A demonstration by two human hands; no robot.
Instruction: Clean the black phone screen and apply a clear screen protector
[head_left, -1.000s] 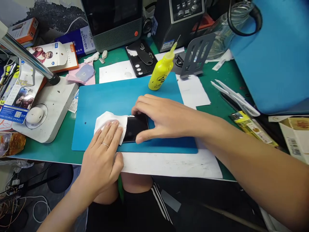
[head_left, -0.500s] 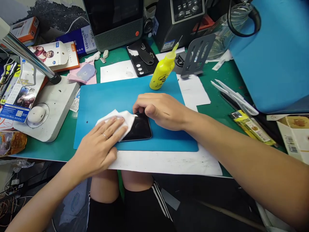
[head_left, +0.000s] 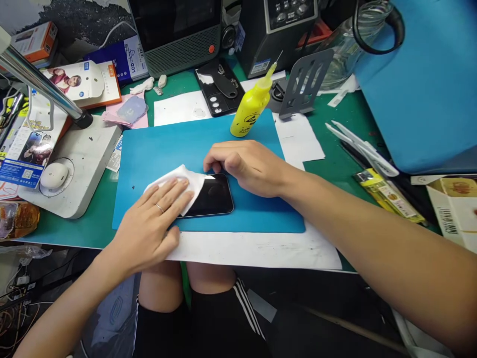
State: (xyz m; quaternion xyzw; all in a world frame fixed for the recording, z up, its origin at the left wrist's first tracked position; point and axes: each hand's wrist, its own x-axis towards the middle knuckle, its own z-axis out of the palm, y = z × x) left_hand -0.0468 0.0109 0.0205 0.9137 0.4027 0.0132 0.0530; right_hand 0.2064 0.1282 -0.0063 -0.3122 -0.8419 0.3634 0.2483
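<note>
The phone (head_left: 219,196) lies partly beneath the tissue (head_left: 188,180) under the flat, spread left hand (head_left: 151,219); the right hand (head_left: 244,166) curls by its far edge, grip unclear. Probably light, stiff, slick, crackable: best held by its edges.

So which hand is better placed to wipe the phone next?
Probably the left hand: it lies on the white cloth covering part of the phone, while the right hand holds no cloth.

Not much we can actually read here, tbh: looks like "LOD" on the blue box (head_left: 114,62). We spot a QR code (head_left: 27,174) on the blue-and-white packet (head_left: 29,146) and a barcode (head_left: 448,221) on the carton (head_left: 460,206). The lettering on the yellow bottle (head_left: 250,110) beats us.
</note>
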